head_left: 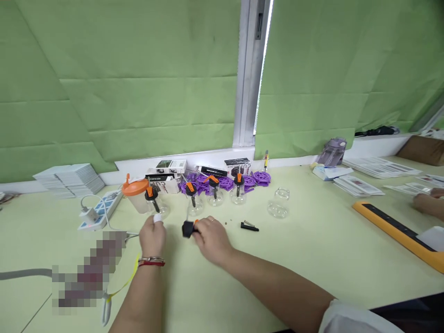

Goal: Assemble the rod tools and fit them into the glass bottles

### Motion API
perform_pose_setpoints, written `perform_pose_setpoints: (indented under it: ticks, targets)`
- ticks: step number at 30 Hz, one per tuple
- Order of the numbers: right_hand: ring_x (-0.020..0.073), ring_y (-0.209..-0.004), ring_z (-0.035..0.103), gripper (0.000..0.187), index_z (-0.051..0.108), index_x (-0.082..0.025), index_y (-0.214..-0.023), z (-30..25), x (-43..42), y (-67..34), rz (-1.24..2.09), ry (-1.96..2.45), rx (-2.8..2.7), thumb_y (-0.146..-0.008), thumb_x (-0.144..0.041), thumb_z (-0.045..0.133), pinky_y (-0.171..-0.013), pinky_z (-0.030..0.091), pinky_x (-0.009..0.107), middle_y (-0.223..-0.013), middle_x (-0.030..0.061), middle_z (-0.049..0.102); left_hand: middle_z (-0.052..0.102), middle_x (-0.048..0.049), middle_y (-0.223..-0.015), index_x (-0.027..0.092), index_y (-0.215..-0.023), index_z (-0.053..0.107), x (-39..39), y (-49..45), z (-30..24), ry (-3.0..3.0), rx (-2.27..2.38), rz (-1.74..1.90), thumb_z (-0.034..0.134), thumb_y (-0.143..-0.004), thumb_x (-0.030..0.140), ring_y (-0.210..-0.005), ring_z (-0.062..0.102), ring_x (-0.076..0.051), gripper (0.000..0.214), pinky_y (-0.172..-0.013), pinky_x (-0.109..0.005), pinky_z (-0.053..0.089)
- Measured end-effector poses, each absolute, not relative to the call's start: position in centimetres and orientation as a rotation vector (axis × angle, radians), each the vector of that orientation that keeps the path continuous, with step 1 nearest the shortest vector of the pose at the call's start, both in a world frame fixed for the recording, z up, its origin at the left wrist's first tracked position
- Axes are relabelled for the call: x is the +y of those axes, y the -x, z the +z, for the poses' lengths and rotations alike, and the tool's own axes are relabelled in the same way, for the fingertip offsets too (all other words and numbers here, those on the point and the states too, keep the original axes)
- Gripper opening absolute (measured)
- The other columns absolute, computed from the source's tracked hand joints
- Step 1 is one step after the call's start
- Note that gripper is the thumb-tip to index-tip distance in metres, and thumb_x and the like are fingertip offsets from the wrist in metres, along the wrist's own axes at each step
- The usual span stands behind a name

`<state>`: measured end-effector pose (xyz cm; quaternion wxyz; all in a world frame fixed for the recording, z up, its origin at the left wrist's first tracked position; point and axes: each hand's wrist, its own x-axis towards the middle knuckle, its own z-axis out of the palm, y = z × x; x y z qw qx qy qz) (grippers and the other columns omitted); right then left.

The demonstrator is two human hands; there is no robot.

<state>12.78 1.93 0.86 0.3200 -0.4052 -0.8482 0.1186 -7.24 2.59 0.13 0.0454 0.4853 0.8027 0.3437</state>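
My right hand (pixel 213 239) is closed around a black-and-orange lid (pixel 188 229), its black end pointing left. A thin rod seems to rise from the lid. To its left my left hand (pixel 152 237) is closed, with something white (pixel 157 217) at its fingertips; whether that is held or worn I cannot tell. Behind my hands stand several small glass jars (pixel 215 200) with black-and-orange tops. An open glass jar (pixel 278 206) without a lid is farther right. A black plastic part (pixel 249 227) with a spring (pixel 249 223) lies nearer my right hand.
Purple plastic pieces (pixel 262 178) and small boxes (pixel 171 166) line the wall. At left are an orange-lidded cup (pixel 135 187), a power strip (pixel 104 213) and stacked white cards (pixel 71 180). A yellow-and-black tool (pixel 395 231) and another person's hand (pixel 430 203) are at right.
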Motion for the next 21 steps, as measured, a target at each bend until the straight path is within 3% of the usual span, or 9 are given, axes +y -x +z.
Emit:
perform_pose_setpoints:
  ticks: [2, 5, 10, 13, 17, 21]
  targets:
    - [0.0235, -0.089, 0.05, 0.013, 0.062, -0.016, -0.086, 0.2, 1.5, -10.5, 0.088, 0.952, -2.443, -0.085, -0.02, 0.05, -0.078, 0.037, 0.036, -0.089, 0.0085, 0.062, 0.066, -0.0116, -0.088, 0.017, -0.099, 0.06, 2.1, 8.4, 0.6, -1.339, 2.487, 1.27, 0.025, -0.088, 0.042, -0.08, 0.059, -0.025, 0.045, -0.062, -0.031, 0.04]
    - [0.0239, -0.086, 0.048, 0.015, 0.063, -0.013, -0.084, -0.9, 1.1, -7.3, -0.052, 0.821, -2.615, -0.083, -0.014, 0.048, -0.077, 0.036, 0.038, -0.084, 0.0087, 0.06, 0.065, -0.01, -0.08, 0.018, -0.091, 0.061, 1.6, 8.3, 1.0, -1.37, 2.486, 1.293, 0.027, -0.087, 0.043, -0.074, 0.056, -0.024, 0.042, -0.06, -0.03, 0.038]
    - [0.0237, -0.09, 0.048, 0.014, 0.064, -0.016, -0.082, -0.7, 1.7, -6.4, 0.061, 0.856, -2.579, -0.083, -0.023, 0.051, -0.08, 0.036, 0.037, -0.083, 0.0073, 0.06, 0.065, -0.0105, -0.081, 0.019, -0.091, 0.06, 1.8, 7.3, 1.1, -1.526, 2.438, 1.117, 0.029, -0.087, 0.04, -0.075, 0.057, -0.025, 0.038, -0.061, -0.03, 0.038]
    - [0.0233, -0.099, 0.047, 0.02, 0.06, -0.018, -0.098, 0.7, 4.4, -10.2, 0.132, 0.998, -2.215, -0.083, -0.029, 0.052, -0.087, 0.036, 0.038, -0.1, 0.0079, 0.059, 0.066, -0.0114, -0.085, 0.019, -0.097, 0.06, 1.9, 7.3, 1.2, -1.494, 2.406, 1.109, 0.029, -0.087, 0.044, -0.079, 0.059, -0.027, 0.04, -0.062, -0.03, 0.039]
    - [0.0273, -0.116, 0.041, 0.051, 0.043, -0.01, -0.122, 1.7, 10.7, -17.8, 0.066, 1.337, -1.498, -0.075, -0.024, 0.056, -0.099, 0.031, 0.042, -0.122, 0.0169, 0.048, 0.067, -0.0123, -0.088, 0.02, -0.098, 0.06, 1.9, 6.9, 1.8, -1.505, 2.427, 1.004, 0.03, -0.086, 0.048, -0.079, 0.059, -0.028, 0.043, -0.06, -0.031, 0.039]
    - [0.0339, -0.124, 0.035, 0.084, 0.035, -0.014, -0.132, 0.5, 16.1, -22.8, 0.294, 1.658, -1.361, -0.058, -0.031, 0.071, -0.101, 0.03, 0.043, -0.135, 0.0173, 0.04, 0.067, -0.0123, -0.088, 0.021, -0.094, 0.061, 1.9, 6.4, 2.7, -1.5, 2.495, 0.831, 0.032, -0.085, 0.044, -0.08, 0.06, -0.03, 0.038, -0.057, -0.031, 0.038]
